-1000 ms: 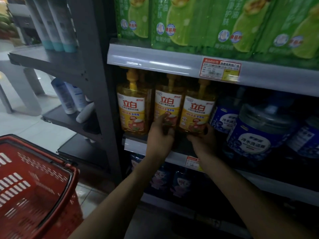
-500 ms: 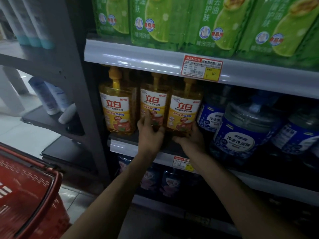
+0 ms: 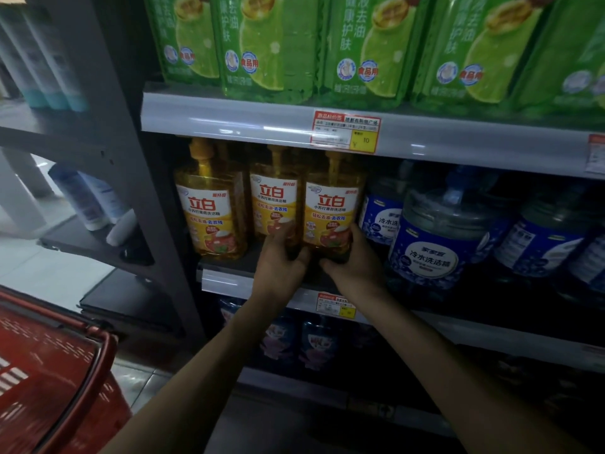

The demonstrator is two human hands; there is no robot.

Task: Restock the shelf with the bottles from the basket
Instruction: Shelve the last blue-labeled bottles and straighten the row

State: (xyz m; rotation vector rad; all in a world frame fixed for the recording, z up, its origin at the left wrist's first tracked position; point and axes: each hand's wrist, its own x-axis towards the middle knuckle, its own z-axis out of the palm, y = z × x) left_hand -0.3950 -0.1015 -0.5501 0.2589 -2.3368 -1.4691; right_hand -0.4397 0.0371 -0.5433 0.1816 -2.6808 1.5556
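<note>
Three yellow pump bottles with white and red labels stand side by side on the middle shelf: a left one, a middle one and a right one. My left hand wraps the foot of the middle bottle, its thumb lying towards the right bottle. My right hand clasps the base of the right bottle, fingers up its right side. All three bottles are upright. The red basket sits at the lower left; its inside is blurred.
Big blue-labelled jugs crowd the shelf right of the yellow bottles. Green refill packs fill the shelf above, with a price tag on its rail. Dark pouches sit below. White tubes stand on a side rack at left.
My view has swung right, so the basket sits further left. Both hands stay at the bottles' feet; the right hand's fingers now reach higher up the right bottle's side.
</note>
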